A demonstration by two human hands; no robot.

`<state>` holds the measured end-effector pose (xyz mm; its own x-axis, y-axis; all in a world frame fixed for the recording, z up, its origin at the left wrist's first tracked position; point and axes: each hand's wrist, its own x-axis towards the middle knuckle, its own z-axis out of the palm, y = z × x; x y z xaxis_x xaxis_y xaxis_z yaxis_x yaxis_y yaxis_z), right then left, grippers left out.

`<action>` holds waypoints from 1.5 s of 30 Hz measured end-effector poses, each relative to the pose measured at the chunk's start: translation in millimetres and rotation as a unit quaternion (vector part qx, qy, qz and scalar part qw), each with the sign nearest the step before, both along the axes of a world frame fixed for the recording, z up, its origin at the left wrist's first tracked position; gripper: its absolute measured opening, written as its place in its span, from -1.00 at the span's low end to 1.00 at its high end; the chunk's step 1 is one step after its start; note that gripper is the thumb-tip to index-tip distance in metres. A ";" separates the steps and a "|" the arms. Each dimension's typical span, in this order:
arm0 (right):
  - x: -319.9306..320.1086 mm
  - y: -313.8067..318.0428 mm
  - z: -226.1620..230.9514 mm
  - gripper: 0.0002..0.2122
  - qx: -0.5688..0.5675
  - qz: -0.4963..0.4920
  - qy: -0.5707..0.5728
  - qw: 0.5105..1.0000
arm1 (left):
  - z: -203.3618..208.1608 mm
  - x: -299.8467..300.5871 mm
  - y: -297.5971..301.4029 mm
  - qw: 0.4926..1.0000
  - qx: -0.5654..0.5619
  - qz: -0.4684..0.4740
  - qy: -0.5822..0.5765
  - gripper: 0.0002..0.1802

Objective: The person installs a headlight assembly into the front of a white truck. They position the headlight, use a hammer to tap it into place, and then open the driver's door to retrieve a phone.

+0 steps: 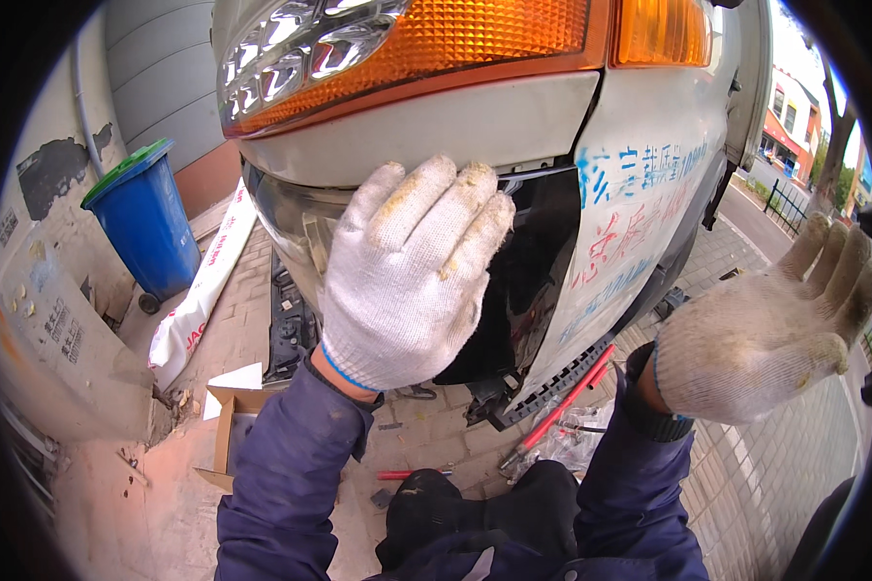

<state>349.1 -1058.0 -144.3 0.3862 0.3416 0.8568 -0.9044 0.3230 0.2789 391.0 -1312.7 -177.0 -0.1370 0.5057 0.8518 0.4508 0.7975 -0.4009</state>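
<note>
Both my hands wear white knitted work gloves with soiled fingertips. My left hand (412, 276) is raised flat, fingers stretched, in front of the vehicle's corner, just under the pale painted panel (426, 126) below the headlight (320, 48). Whether its fingertips touch the panel I cannot tell. Behind that hand is a dark opening (528, 261) in the bodywork, partly hidden. My right hand (756, 329) is held out to the right with its fingers spread, holding nothing. Between the hands hangs a white side panel (620, 223) with blue and red handwriting. An orange turn signal lamp (499, 34) sits above.
A red-handled tool (572, 402) and a clear plastic bag (576, 436) lie on the paving at right. An open cardboard box (225, 436), a long white wrapped package (203, 290) and a blue bin (147, 223) with green rim stand left, near a wall.
</note>
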 end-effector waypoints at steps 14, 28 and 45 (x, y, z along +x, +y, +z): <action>12.6 -7.8 21.2 -0.29 0.144 0.421 -0.093 0.890 | 3.7 3.3 0.4 1.000 0.012 -0.022 0.001 -0.23; 12.8 -100.4 -20.6 -0.21 0.131 0.263 -0.320 0.901 | -8.4 -4.0 -11.0 0.997 0.049 -0.030 0.045 -0.22; 29.0 -80.5 -78.6 -0.24 0.138 0.423 -0.436 0.782 | -8.1 -10.3 -28.2 0.999 0.006 -0.018 0.050 -0.32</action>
